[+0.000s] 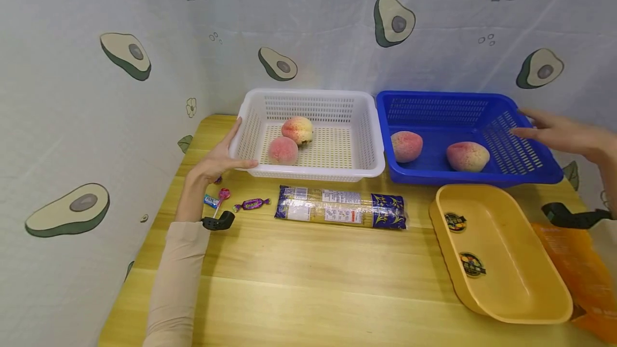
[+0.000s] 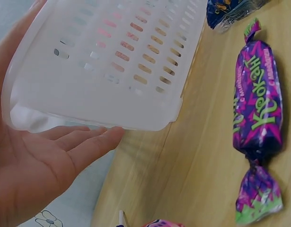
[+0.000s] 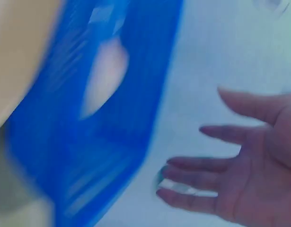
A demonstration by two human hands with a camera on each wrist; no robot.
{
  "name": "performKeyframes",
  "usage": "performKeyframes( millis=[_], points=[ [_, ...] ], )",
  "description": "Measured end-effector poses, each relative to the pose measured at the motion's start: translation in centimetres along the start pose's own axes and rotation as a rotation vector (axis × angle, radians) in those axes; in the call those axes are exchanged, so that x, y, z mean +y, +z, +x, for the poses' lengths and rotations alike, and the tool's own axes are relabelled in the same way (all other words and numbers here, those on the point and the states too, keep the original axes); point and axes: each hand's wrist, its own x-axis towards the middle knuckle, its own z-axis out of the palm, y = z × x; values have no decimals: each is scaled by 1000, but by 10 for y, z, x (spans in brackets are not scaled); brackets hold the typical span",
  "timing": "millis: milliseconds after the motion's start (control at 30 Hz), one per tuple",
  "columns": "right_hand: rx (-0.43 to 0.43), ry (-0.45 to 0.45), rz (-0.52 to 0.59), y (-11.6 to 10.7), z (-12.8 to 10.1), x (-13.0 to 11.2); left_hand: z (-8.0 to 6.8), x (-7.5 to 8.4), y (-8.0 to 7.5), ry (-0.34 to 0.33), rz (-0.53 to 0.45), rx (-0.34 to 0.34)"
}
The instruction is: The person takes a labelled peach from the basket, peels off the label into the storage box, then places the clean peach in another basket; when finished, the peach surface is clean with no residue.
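Observation:
At the left end of the white basket [image 1: 308, 172], my left hand [image 1: 217, 164] spreads its straight thumb and fingers along the rim, touching it. Two peaches [image 1: 283, 151] lie inside that basket. My right hand [image 3: 249, 165] is spread with straight fingers beside the right end of the blue basket [image 1: 463, 176]; the right wrist view shows a gap between them. Two more peaches [image 1: 467, 156] sit in the blue basket. The right wrist view is blurred.
In front of the white basket lie a spaghetti pack [image 1: 339, 208], a purple wrapped candy [image 1: 251, 204], a lollipop [image 1: 224, 194] and a small blue-wrapped sweet [image 1: 210, 201]. A yellow tray [image 1: 511, 250] stands at the right, beside an orange bag [image 1: 578, 266]. An avocado-print curtain [image 1: 328, 42] hangs behind.

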Motion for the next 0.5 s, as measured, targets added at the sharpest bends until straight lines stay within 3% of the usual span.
performKeyframes(
  millis=[133, 267, 367, 500],
  points=[
    [-26, -160, 20, -9, 8, -80, -1, 1, 1, 1, -24, 1],
    [-61, -316, 115, 2, 29, -154, -2, 0, 2, 5, -31, 2],
    [-109, -415, 253, 19, 54, -196, -1, -1, 3, 9, -31, 2],
    [-198, -465, 428, 44, 93, -237, 0, -2, 4, 13, -36, 21]
  ],
)
